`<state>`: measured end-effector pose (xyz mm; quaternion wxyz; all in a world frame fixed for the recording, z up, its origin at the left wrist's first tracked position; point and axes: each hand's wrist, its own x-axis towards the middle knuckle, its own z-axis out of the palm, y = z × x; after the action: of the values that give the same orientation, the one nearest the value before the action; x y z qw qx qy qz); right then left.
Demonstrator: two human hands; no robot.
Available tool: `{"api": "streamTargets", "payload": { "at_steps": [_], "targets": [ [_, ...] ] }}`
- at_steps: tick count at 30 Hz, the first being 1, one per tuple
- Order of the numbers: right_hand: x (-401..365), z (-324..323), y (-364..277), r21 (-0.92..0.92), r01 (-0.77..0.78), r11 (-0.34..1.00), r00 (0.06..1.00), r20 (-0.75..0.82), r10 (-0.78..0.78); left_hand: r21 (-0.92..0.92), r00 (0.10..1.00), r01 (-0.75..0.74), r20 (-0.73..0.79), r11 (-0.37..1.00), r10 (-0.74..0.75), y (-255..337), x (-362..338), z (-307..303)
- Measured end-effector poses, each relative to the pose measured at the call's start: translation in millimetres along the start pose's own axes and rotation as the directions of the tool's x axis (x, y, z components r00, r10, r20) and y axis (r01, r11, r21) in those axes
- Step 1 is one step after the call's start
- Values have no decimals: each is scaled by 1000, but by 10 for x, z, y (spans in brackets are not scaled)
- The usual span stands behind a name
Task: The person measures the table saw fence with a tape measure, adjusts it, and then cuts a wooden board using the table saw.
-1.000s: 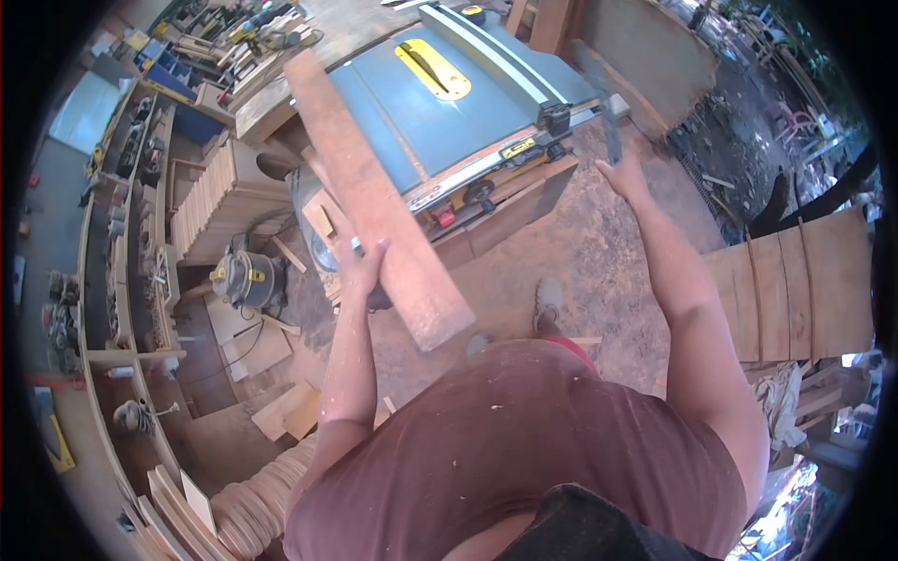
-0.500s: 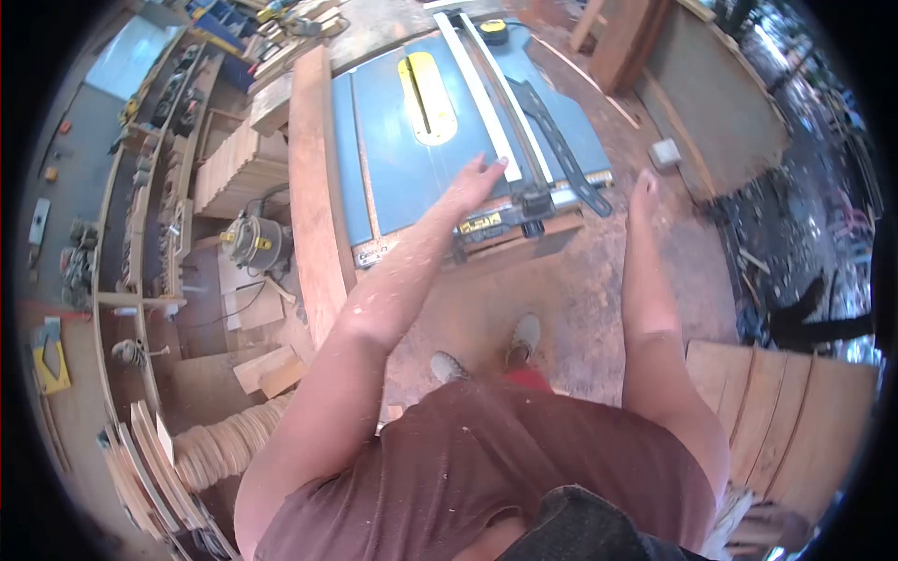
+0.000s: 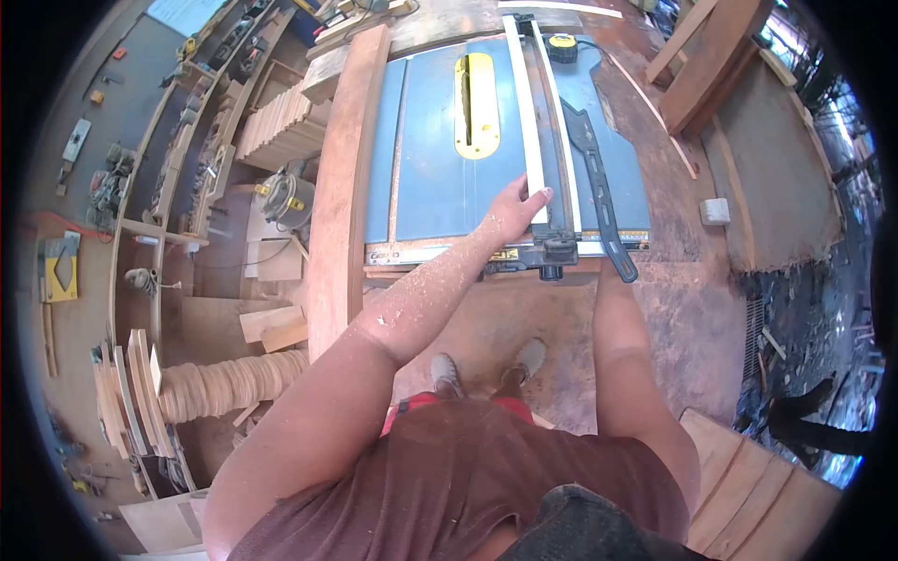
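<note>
A table saw with a blue top (image 3: pixel 426 178) and a yellow blade insert (image 3: pixel 477 107) stands in front of me. My left hand (image 3: pixel 516 208) grips the near end of the white-edged fence (image 3: pixel 526 112), its thumb on the white strip. Just below it is the fence's black clamp (image 3: pixel 557 251). My right forearm (image 3: pixel 622 327) reaches to the saw's front edge, where my right hand is hidden below it. A black slotted bar (image 3: pixel 599 187) lies right of the fence, its near end over the edge. Sawdust sticks to my left forearm.
A long wooden beam (image 3: pixel 341 168) runs along the saw's left side. A tape measure (image 3: pixel 562 47) sits at the back right. A white block (image 3: pixel 715 212) is at the right. Shelves, stacked wood pieces (image 3: pixel 281 122) and a round motor tool (image 3: pixel 285 198) are at the left.
The view has shifted, so the saw appears further right and lower. My left hand has closed on the fence. My right hand has moved left to the saw's front edge and out of sight.
</note>
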<state>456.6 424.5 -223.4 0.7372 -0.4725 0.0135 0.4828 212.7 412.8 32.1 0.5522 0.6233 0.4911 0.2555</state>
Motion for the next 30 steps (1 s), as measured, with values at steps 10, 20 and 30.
{"api": "streamTargets", "payload": {
  "at_steps": [10, 20, 30],
  "targets": [
    [-2053, -57, 52, -327, -225, 918, 792, 487, 368, -29, 997, -76, -11, 997, 76, -4, 2, -16],
    [-2139, 352, -111, -814, 122, 568, 885, 348, 308, -29, 996, -83, -31, 996, 82, -146, 83, 5],
    [-2079, 300, -258, -907, 121, 403, 869, 293, 399, 65, 997, -60, -45, 996, 63, -253, 134, 3]
  ]
}}
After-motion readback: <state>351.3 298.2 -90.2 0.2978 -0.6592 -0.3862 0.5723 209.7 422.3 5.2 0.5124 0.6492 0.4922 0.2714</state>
